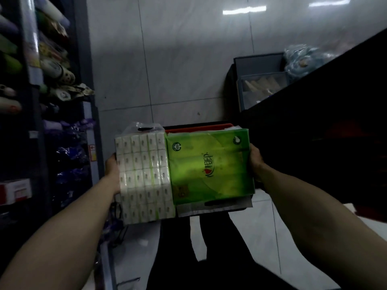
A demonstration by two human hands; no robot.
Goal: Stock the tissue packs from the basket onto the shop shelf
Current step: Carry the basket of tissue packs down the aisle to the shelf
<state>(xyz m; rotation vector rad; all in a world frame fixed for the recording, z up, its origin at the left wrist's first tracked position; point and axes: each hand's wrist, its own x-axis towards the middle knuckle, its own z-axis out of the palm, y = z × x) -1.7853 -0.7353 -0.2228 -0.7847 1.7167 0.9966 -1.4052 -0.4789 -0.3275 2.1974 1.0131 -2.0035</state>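
Two hands hold two tissue packs side by side above a basket in a shop aisle.

At nine o'clock the shelf (56, 84) runs along the frame's edge, its goods dark and blurred, too dim to name. The left hand (113, 172) comes up from seven o'clock with forearm extended, pressed flat against the outer side of the white pack (144, 176); its fingers are hidden behind the pack. That pack of many small packets touches the green pack (211, 166) on its right, both held level at the centre. The right hand (256, 162) reaches in from five o'clock and clamps the green pack's outer edge, fingers out of sight beneath. Only the red rim of the basket (199, 128) shows at twelve o'clock of the packs; the rest is covered. Dark legs (213, 248) stand below.
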